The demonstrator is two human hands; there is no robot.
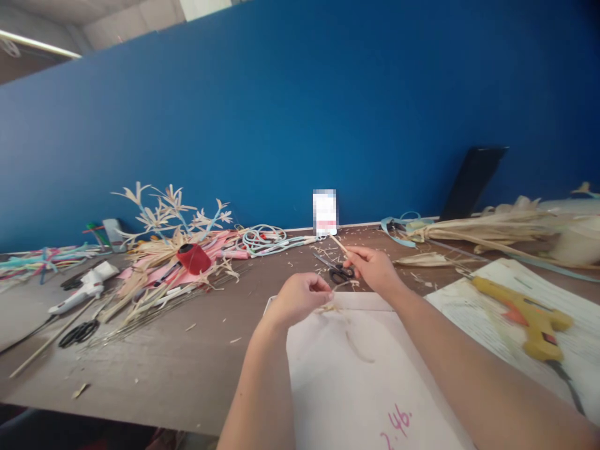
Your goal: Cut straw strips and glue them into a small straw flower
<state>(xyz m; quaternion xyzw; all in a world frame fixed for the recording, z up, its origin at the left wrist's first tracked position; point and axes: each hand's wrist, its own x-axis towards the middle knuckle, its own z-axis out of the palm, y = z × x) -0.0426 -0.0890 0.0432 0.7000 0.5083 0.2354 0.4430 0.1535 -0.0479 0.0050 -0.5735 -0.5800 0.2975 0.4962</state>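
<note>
Table (187, 369): partition (290, 125) behind; phone (325, 212) before it. Left, far: husk flowers (157, 219), spool (194, 258) nearer. Left, near: glue gun (89, 287), scissors (79, 333). Centre, near: shallow box (328, 387); left hand (297, 297) over far edge; stick (339, 243) in right hand (375, 270). Right: second glue gun (525, 312) on papers (452, 306); husks (487, 229) behind.

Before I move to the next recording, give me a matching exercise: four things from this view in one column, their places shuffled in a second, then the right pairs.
Things
1. Yellow plastic glue gun
2. Red rounded spool
3. Thin pale stick
4. Dark flat panel

Places
A. In the right hand
B. On printed white paper
C. Slanting before the blue partition
D. By pink material, left of both hands

Pairs: 1-B, 2-D, 3-A, 4-C
</note>
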